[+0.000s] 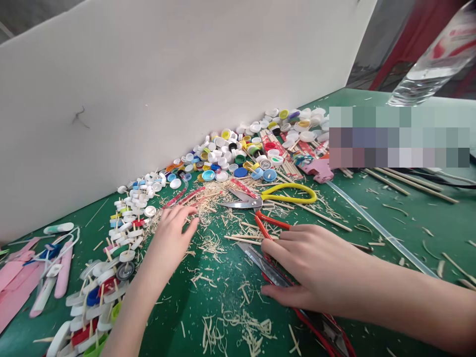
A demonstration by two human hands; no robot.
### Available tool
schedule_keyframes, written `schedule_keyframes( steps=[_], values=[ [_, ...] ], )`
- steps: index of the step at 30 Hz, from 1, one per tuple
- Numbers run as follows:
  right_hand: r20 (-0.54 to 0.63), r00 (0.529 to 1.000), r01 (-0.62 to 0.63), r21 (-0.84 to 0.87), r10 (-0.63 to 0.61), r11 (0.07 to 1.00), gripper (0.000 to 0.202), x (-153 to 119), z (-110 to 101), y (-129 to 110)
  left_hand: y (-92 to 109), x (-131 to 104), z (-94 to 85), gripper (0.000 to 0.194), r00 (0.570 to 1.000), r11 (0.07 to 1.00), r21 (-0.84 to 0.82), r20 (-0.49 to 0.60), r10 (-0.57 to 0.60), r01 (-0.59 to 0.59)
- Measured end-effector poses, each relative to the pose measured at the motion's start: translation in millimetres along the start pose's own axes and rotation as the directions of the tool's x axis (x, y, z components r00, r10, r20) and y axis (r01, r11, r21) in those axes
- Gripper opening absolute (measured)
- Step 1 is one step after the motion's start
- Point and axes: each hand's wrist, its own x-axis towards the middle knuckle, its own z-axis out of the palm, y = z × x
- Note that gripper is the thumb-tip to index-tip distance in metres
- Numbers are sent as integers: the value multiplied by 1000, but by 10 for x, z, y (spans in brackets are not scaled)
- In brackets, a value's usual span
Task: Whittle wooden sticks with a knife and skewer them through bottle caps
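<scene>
My left hand point(174, 230) is open, its fingers loosely bent over pale wood shavings point(211, 245) and torn red paper wrappers point(193, 196). Nothing shows in it. Thumb and fingers of my right hand point(301, 260) are on either side of a red utility knife point(277, 275), closed around it. Its blade points up and left, low over the green table point(193, 312). Just beyond my right fingers lie scissors point(256, 202) with a yellow loop and an orange one; the hand partly hides the orange loop.
Bottle caps point(223, 153) are heaped along a white board point(186, 74). Caps threaded on sticks point(100, 297) stand at left beside pink pieces point(18, 282). Thin wooden sticks point(414, 183) and a clear glue stick point(383, 230) lie right, below a water bottle point(427, 69).
</scene>
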Motion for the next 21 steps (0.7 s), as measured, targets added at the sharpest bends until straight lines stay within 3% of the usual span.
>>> schedule_keyframes(
  steps=[5, 9, 15, 18, 21],
  values=[
    [-22, 999, -43, -1, 43, 999, 23, -42, 42, -61, 338, -127, 108, 25, 951, 968, -86, 186, 248, -236],
    [-46, 997, -55, -6, 55, 998, 13, -58, 65, -84, 469, -209, 182, 23, 887, 913, -67, 221, 406, -401],
    [-37, 997, -74, 29, 75, 997, 4, -44, 76, -66, 446, -212, 211, 23, 869, 891, 39, 246, 430, -452],
    [-54, 998, 14, 30, -13, 999, 6, -42, 72, -59, 411, -208, 125, 26, 871, 896, 71, 280, 405, -439],
    [-34, 996, 80, 59, -78, 995, 12, -46, 57, -68, 323, -217, -35, 32, 901, 931, 101, 309, 305, -350]
  ],
)
